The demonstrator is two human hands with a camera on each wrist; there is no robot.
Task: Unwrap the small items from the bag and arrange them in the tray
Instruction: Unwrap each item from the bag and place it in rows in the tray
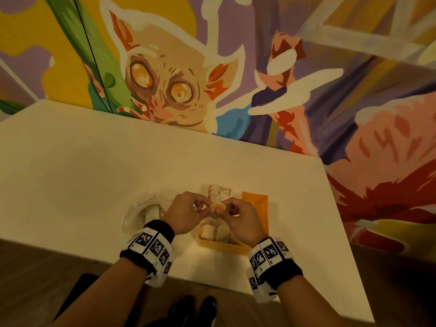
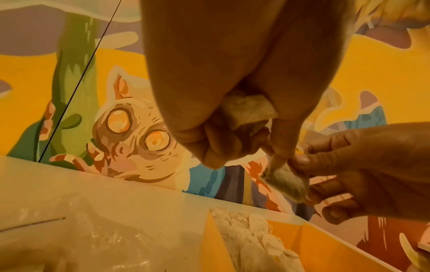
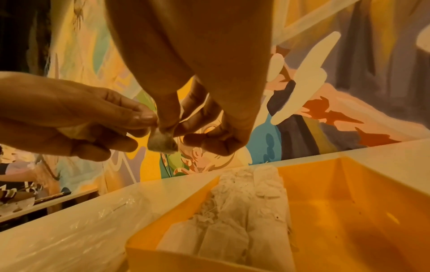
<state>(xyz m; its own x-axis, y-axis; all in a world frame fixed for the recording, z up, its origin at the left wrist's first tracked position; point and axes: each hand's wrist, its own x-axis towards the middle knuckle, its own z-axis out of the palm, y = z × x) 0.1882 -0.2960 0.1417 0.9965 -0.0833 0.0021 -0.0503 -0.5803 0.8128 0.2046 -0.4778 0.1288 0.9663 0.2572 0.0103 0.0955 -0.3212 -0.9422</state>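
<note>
Head view: both hands meet above the yellow tray (image 1: pixel 258 201) on the white table (image 1: pixel 94 185). The left hand (image 1: pixel 186 212) and right hand (image 1: pixel 243 218) each pinch one small item (image 1: pixel 218 206) between them. The clear bag (image 1: pixel 141 213) lies just left of the tray.

Left wrist: left fingers (image 2: pixel 279 143) nip the item's (image 2: pixel 286 181) top edge; a folded piece (image 2: pixel 250 108) sits tucked in the palm.

Right wrist: pale items (image 3: pixel 235 206) already fill the tray's left side. Unwrapping appears under way; next likely comes setting this one beside them.

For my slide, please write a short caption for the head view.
Both hands, left hand and right hand, pinch one small item above the yellow tray; clear bag lies left.
</note>
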